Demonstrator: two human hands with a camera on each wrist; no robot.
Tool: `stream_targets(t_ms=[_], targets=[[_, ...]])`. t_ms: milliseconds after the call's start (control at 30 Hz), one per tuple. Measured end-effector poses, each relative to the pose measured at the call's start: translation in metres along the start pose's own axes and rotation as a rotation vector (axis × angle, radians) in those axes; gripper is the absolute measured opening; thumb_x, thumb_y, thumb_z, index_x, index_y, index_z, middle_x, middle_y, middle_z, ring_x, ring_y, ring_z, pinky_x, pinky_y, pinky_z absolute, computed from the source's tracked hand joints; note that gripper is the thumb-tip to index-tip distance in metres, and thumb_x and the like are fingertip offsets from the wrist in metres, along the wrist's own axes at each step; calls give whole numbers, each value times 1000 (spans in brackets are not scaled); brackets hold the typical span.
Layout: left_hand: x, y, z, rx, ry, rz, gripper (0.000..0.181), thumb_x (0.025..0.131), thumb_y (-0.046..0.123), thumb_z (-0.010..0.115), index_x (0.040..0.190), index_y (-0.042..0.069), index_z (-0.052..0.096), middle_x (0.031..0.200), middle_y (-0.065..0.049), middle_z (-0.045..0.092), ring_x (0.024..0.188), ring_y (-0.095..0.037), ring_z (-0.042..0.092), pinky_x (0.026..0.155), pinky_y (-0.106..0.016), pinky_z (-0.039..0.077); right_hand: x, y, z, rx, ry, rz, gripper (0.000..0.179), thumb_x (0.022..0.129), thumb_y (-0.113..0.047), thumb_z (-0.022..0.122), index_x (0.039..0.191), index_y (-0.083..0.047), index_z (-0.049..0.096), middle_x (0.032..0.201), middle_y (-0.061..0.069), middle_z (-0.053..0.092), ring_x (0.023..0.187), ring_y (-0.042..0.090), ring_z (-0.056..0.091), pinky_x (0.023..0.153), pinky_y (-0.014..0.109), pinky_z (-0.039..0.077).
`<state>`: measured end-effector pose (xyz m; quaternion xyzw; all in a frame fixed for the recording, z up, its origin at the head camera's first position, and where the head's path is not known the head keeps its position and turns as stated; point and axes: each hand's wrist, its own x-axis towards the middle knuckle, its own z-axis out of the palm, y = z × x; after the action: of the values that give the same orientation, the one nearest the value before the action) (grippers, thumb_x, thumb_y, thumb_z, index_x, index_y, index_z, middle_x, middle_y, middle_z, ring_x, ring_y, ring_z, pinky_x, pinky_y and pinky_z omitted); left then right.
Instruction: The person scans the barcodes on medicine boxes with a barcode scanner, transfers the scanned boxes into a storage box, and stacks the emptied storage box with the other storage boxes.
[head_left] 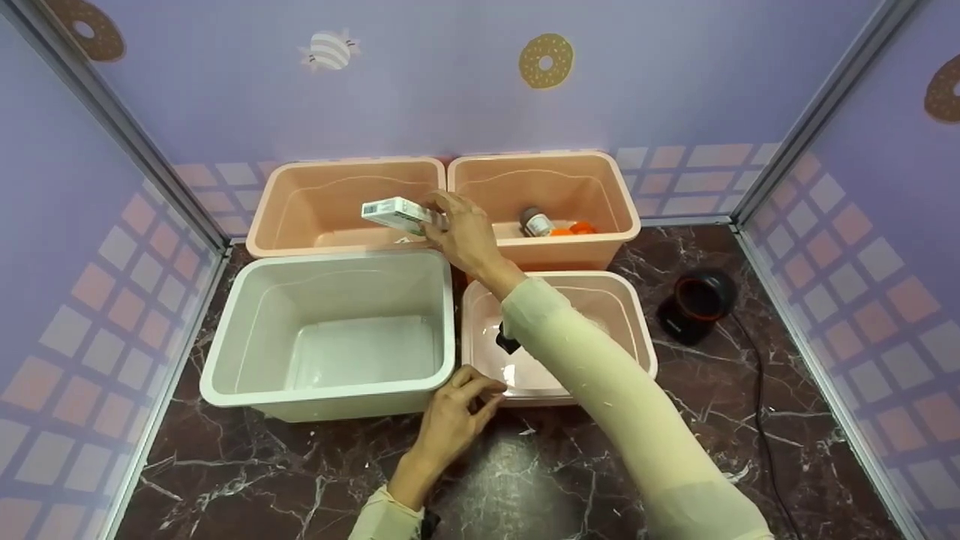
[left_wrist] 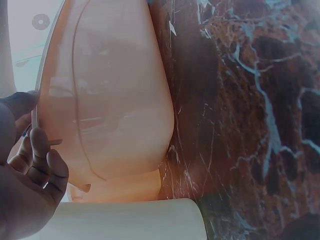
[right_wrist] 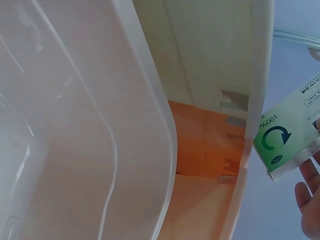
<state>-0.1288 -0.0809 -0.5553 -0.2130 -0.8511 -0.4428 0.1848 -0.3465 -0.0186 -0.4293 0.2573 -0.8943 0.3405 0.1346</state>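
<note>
My right hand (head_left: 469,236) holds a small white and green carton (head_left: 397,214) above the back left peach bin (head_left: 345,169). In the right wrist view the carton (right_wrist: 290,130) shows a round arrow and "100%" print, with fingertips at its lower side. My left hand (head_left: 448,420) is at the near left corner of the front right pink bin (head_left: 645,330). The left wrist view has its thumb and a finger pinching that bin's rim. A small pale item (head_left: 405,240) is partly visible inside the back left bin.
A white bin (head_left: 330,394) stands at front left. The back right peach bin (head_left: 630,217) contains a dark bottle with a white label (head_left: 535,222) and orange items (head_left: 577,229). A black device (head_left: 697,304) with a cord sits on the dark marbled table (head_left: 247,480). Walls enclose three sides.
</note>
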Motion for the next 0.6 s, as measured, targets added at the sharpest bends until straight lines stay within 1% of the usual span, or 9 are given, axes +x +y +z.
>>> stream_targets(t_ms=[233,400,467,600], targets=[[0,-1,1,1,8,18,12,87,15,78,98,17,75,90,5,62,77,-6,69,63,-25,57,3,-2,8,-34,-27,1,31,93,-27,68,124,-20,64,124,-5,68,118,18,61,102,37,48],[0,-1,1,-8,2,13,12,86,15,78,98,17,75,90,4,62,78,-6,69,64,-28,58,4,-2,12,-63,-28,-18,31,94,-28,68,124,-22,63,125,-4,68,117,19,61,101,37,48],[0,-1,1,-4,3,14,13,86,14,79,98,17,75,90,4,62,78,-6,69,64,-28,58,4,-2,14,-65,-25,-24,32,94,-28,68,124,-21,64,126,-4,68,117,19,62,103,37,47],[0,-1,1,34,10,28,12,86,16,79,97,18,75,90,5,62,78,-6,68,67,-24,57,6,-2,18,-66,-36,-23,33,93,-26,67,125,-21,63,128,-4,68,120,20,62,105,38,45]])
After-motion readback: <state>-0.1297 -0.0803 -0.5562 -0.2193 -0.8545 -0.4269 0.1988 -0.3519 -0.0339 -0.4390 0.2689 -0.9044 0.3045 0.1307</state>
